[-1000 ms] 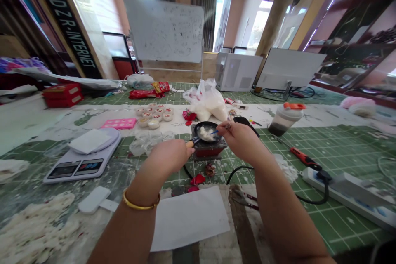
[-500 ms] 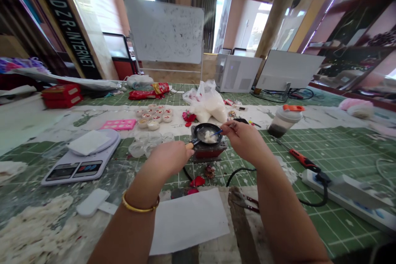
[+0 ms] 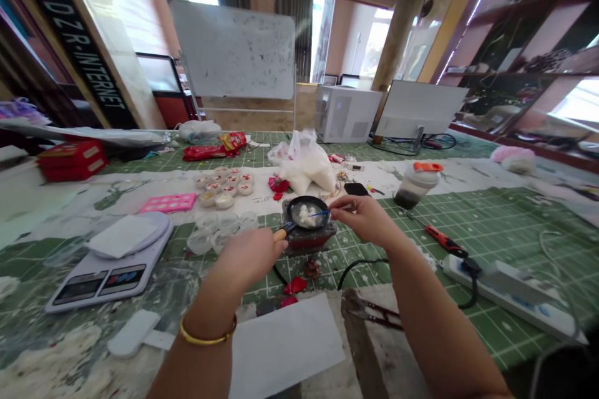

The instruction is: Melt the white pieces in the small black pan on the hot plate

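My left hand (image 3: 250,257) grips the wooden handle (image 3: 279,234) of a small black frying pan (image 3: 306,212). The pan sits on a small red electric hot plate (image 3: 309,239). A lumpy white substance (image 3: 306,216) lies in the pan, in a little liquid. My right hand (image 3: 360,219) pinches a thin blue stick (image 3: 319,213) between its fingers, and the stick's tip reaches into the pan beside the white lump. A gold bangle circles my left wrist.
Clear plastic cups (image 3: 218,230) stand left of the pan, beyond a digital kitchen scale (image 3: 107,268). Farther back are small filled cups (image 3: 222,187), a pink mould (image 3: 167,202) and a white plastic bag (image 3: 304,162). Scissors (image 3: 374,315), a power strip (image 3: 505,290) and a cable lie nearby.
The whole scene sits further left and lower as my head has shifted. The blue stick's tip has moved from the pan's far side to beside the white lump.
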Available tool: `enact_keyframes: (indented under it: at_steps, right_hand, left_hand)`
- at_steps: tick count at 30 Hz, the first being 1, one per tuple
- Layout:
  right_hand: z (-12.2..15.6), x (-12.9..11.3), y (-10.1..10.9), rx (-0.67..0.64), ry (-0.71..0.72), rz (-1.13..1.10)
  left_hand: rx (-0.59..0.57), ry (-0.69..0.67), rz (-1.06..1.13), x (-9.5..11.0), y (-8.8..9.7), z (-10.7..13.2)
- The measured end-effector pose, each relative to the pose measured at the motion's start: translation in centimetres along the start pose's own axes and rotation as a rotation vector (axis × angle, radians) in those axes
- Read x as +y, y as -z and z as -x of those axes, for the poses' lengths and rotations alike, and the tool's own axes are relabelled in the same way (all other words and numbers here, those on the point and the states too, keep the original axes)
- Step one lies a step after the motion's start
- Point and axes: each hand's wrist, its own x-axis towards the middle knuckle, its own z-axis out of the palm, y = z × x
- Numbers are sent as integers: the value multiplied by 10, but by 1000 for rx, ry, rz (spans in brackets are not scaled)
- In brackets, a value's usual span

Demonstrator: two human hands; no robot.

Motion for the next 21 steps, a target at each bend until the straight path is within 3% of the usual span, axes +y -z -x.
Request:
enact_keyframes:
  at_steps: [8, 13, 17, 21]
  right_hand:
    - [20, 24, -17, 15, -83, -108]
    - [27, 31, -23, 4, -118, -43]
    - [54, 51, 15, -17, -262, 185]
    - [98, 116, 72, 266, -510, 723]
  left_hand:
    - [-13, -17, 22, -4, 0, -5]
    - [-19, -21, 3, -4, 2, -4]
    - [-32, -22, 2, -4, 6, -2]
    - [-25, -36, -4, -5, 8, -1]
